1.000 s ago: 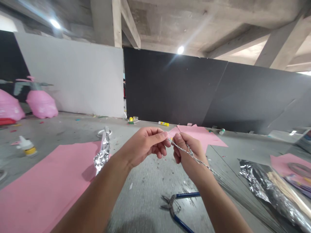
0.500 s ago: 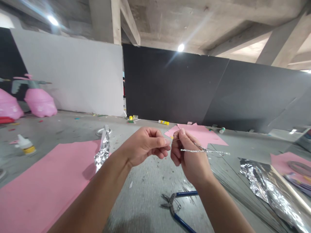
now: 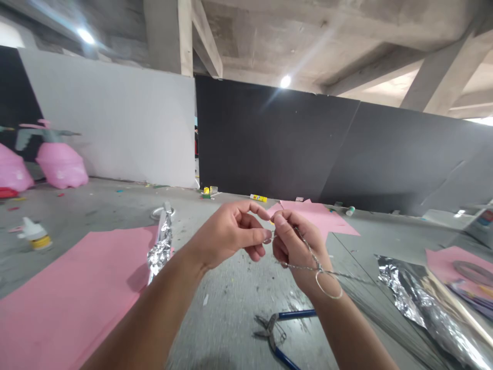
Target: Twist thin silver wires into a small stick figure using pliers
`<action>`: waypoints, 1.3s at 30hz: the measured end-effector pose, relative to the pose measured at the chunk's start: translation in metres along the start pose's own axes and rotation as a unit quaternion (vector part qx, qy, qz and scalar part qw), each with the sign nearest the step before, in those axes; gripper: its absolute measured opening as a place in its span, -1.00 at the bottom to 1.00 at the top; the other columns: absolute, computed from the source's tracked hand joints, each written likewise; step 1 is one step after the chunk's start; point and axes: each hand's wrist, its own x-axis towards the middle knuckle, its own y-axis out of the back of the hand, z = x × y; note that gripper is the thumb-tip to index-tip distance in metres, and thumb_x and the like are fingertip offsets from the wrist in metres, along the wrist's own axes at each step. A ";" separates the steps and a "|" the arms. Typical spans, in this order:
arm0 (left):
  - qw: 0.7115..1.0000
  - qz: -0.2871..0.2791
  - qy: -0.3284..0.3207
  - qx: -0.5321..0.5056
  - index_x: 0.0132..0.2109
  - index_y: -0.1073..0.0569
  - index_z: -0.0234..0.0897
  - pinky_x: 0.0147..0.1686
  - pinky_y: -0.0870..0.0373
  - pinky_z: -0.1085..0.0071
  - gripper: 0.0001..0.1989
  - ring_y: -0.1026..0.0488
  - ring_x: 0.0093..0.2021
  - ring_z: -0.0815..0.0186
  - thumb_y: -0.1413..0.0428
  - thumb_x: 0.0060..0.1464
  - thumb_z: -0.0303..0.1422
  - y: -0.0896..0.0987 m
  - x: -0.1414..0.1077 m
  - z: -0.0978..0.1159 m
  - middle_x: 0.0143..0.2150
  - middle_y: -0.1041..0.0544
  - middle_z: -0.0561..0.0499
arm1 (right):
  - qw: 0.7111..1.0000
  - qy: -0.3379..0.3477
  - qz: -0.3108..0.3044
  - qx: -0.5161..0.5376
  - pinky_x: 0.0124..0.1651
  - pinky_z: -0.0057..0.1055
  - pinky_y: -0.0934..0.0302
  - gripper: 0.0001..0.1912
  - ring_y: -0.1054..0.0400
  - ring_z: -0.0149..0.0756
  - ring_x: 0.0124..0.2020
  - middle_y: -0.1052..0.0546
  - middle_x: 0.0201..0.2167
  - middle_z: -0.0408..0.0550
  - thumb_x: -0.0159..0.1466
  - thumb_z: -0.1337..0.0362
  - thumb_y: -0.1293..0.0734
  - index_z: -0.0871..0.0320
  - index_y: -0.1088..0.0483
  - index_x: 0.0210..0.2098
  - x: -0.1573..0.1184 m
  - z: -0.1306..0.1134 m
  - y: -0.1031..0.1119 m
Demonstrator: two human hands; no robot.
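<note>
The left hand [image 3: 227,237] and right hand [image 3: 296,246] each pinch a thin twisted silver wire [image 3: 304,266] above the concrete floor [image 3: 215,308]; it appears light and springy, best held along its twist, clear of the round end loop [image 3: 328,284].

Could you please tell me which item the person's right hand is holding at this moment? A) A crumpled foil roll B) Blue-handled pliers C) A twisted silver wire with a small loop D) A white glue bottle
C: the twisted silver wire runs up into the fingertips of the right hand, its loop hanging by the wrist.
</note>
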 end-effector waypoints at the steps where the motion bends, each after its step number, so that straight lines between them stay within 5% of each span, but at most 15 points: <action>1: 1.000 -0.002 -0.002 0.022 -0.15 -0.47 -0.31 -0.52 -0.50 0.49 -0.79 -0.51 -0.55 0.40 -0.27 0.04 -0.44 -0.001 -0.001 0.002 -0.51 -0.54 0.09 | 1.000 0.014 -0.003 -0.015 -0.70 -0.58 0.07 -0.74 -0.02 -0.55 -0.74 -0.11 -0.73 -0.39 0.35 0.05 -0.25 0.11 -0.29 -0.33 0.000 0.001 0.002; 5: 0.997 -0.013 0.018 0.077 -0.26 -0.56 -0.39 -0.50 -0.45 0.56 -0.89 -0.46 -0.53 0.46 -0.24 0.10 -0.40 0.000 -0.003 0.008 -0.50 -0.53 0.03 | 0.995 0.080 -0.049 -0.036 -0.63 -0.57 -0.04 -0.82 -0.18 -0.53 -0.69 -0.25 -0.67 -0.39 0.35 0.14 -0.29 0.05 -0.22 -0.17 0.002 0.004 0.011; 10: 0.998 -0.032 0.045 -0.015 -0.36 -0.57 -0.38 -0.56 -0.36 0.66 -0.85 -0.42 -0.52 0.51 -0.23 0.13 -0.37 0.006 -0.001 0.004 -0.51 -0.54 0.01 | 0.992 0.049 -0.114 -0.013 -0.45 -0.50 -0.24 -0.74 -0.42 -0.45 -0.47 -0.49 -0.49 -0.23 0.24 0.22 -0.42 0.09 -0.30 -0.15 0.004 0.000 0.014; 20: 0.964 -0.088 0.138 -0.209 -0.41 -0.56 -0.46 -0.65 -0.31 0.75 -0.87 -0.39 -0.60 0.58 -0.25 0.06 -0.46 0.002 0.005 -0.006 -0.49 -0.54 -0.05 | 0.984 0.160 -0.081 0.006 -0.56 -0.52 -0.23 -0.97 -0.41 -0.46 -0.58 -0.51 -0.58 -0.19 0.21 0.27 -0.44 0.08 -0.55 -0.34 0.011 0.006 0.017; 25: 0.947 -0.105 0.164 -0.254 -0.40 -0.55 -0.50 -0.67 -0.29 0.77 -0.87 -0.38 -0.61 0.59 -0.28 0.02 -0.46 0.001 0.006 -0.009 -0.46 -0.53 -0.08 | 0.975 0.197 -0.100 -0.004 -0.54 -0.49 -0.24 -0.86 -0.39 -0.45 -0.55 -0.50 -0.52 -0.17 0.32 0.31 -0.33 0.05 -0.56 -0.28 0.010 0.006 0.020; 39: 0.997 -0.061 0.013 0.046 -0.37 -0.55 -0.38 -0.63 -0.37 0.60 -0.76 -0.40 -0.56 0.47 -0.24 0.11 -0.26 -0.002 -0.002 0.004 -0.48 -0.50 0.01 | 0.986 0.146 -0.059 -0.050 -0.48 -0.45 -0.17 -0.78 -0.30 -0.44 -0.54 -0.45 -0.58 -0.17 0.35 0.21 -0.29 0.13 -0.47 -0.39 0.004 -0.002 0.013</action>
